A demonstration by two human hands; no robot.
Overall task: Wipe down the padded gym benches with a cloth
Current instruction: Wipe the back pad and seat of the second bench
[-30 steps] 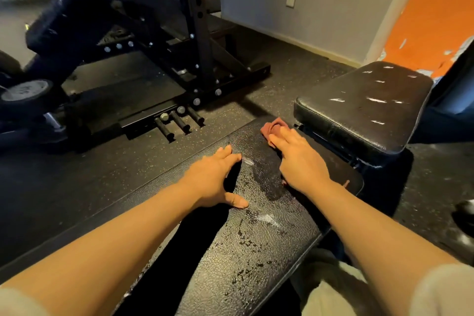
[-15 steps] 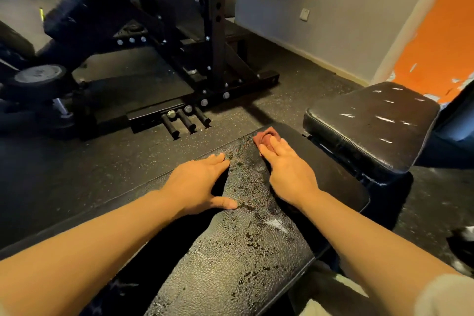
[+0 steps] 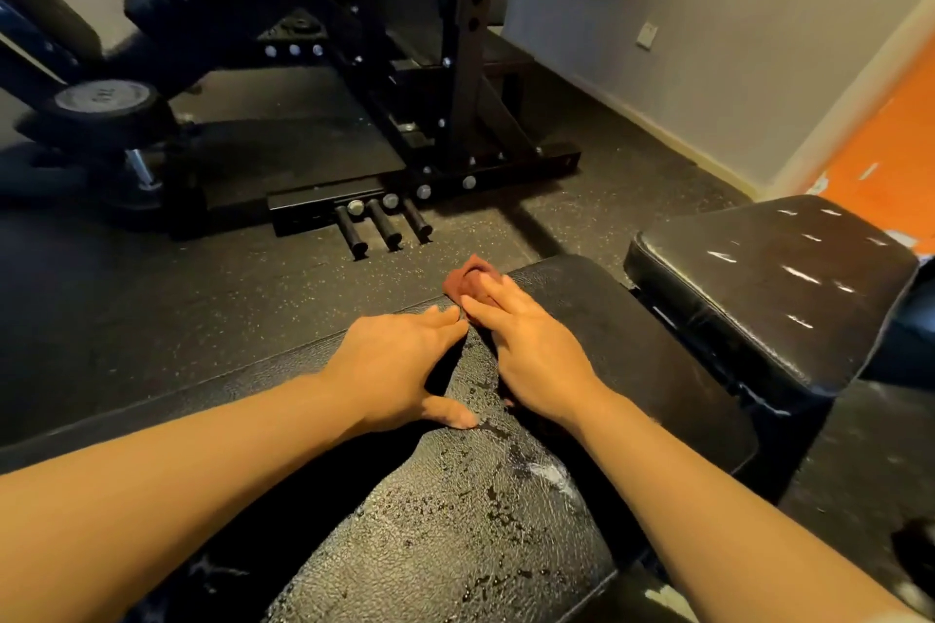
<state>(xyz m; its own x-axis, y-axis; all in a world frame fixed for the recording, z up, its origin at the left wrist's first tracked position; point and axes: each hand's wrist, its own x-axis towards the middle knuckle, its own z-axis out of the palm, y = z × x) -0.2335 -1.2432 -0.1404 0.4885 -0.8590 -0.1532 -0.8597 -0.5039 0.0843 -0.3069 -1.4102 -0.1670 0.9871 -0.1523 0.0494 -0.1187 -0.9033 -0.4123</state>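
A long black padded bench [image 3: 455, 531] stretches away from me, its surface wet with droplets. A small reddish-brown cloth [image 3: 463, 278] lies at the pad's far left corner. My right hand [image 3: 531, 349] presses flat on the cloth with straight fingers, covering most of it. My left hand [image 3: 399, 364] rests flat on the pad's left edge beside it, thumb spread, fingertips almost touching the right hand. A second black seat pad [image 3: 769, 288] with scuffed white marks sits just beyond to the right.
A black power rack [image 3: 470, 66] with three floor pegs [image 3: 384, 228] stands ahead on the speckled rubber floor. A weight plate [image 3: 101, 96] and another machine sit at the left. A grey wall and an orange wall [image 3: 890, 157] close the right side.
My right hand has slid the cloth leftward across the far end of the pad to its left corner. My left hand stayed on the pad's edge, and both hands now nearly meet.
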